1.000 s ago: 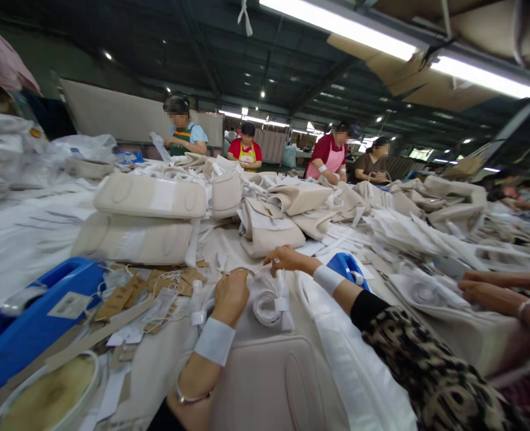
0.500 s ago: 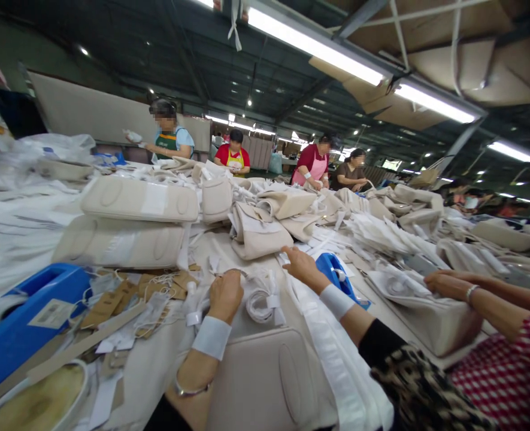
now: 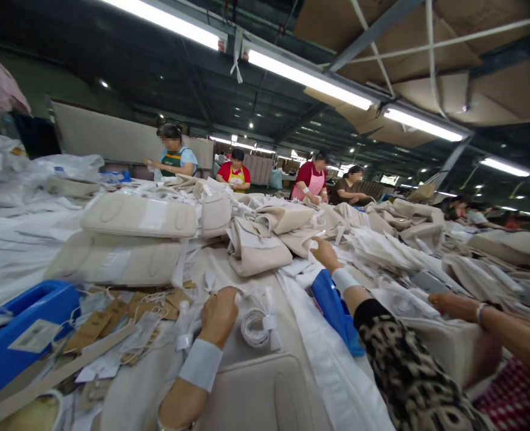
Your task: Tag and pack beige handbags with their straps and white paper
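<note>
My left hand is closed, knuckles up, beside a coiled pale strap wrapped in white. What its curled fingers hold is hidden. Below it lies a beige handbag panel or bag with an oval handle outline. My right hand reaches forward over the table, fingers bent together with a small whitish bit at the tips that I cannot make out. White paper pieces lie just under it, and a folded beige bag sits to its left. A blue tape dispenser stands below my right forearm.
Two stacked beige bags stand at the left. Brown tags with strings, a larger blue tape dispenser and a round tub are nearer. A co-worker's hand rests on a bag at right. Several people work across the table.
My right hand has moved forward and to the right, beyond the small blue dispenser. My left hand stays closed by the strap. The view has tilted up slightly.
</note>
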`<state>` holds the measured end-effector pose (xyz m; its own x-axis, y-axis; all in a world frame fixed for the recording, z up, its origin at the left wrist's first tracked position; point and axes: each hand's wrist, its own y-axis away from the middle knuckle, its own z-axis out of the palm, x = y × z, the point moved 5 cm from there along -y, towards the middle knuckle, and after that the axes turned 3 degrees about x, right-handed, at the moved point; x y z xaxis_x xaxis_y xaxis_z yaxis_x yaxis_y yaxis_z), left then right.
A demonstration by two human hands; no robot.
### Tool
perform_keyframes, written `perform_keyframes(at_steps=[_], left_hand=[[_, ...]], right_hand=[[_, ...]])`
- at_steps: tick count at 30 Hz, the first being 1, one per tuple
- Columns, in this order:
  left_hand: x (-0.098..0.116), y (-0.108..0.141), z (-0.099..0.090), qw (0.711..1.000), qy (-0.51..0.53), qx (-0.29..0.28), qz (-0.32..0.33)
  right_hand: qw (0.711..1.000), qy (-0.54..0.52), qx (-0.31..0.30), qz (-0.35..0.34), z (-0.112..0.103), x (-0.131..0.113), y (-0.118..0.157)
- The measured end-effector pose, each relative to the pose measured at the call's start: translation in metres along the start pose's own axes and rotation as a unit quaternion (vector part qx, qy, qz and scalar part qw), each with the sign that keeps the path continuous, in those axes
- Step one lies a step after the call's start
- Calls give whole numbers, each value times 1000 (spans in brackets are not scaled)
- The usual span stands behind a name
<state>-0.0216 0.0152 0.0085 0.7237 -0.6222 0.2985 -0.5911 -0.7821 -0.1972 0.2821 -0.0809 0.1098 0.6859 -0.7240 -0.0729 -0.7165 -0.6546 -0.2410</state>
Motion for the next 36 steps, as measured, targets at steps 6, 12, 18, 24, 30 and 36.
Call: perform_keyframes(at_steps=[6, 12, 18, 24, 30, 36], left_hand=[[1, -1, 3, 1000, -6, -11, -1], [2, 0, 2, 1000, -11, -20, 0], [3, 0, 2, 1000, -9, -25, -1], [2, 0, 5, 1000, -13, -24, -2], [3, 1, 4, 1000, -13, -18, 3], [3, 0, 4, 1000, -11, -16, -1]], right_hand=[[993, 18, -116, -30, 55, 10, 20], [981, 28, -172, -83, 97, 3, 63], [980, 59, -181, -51, 106, 9, 70], [982, 76, -159, -61, 115, 8, 70], [983, 79, -146, -84, 116, 8, 67], [990, 45, -117, -71, 107, 13, 62]])
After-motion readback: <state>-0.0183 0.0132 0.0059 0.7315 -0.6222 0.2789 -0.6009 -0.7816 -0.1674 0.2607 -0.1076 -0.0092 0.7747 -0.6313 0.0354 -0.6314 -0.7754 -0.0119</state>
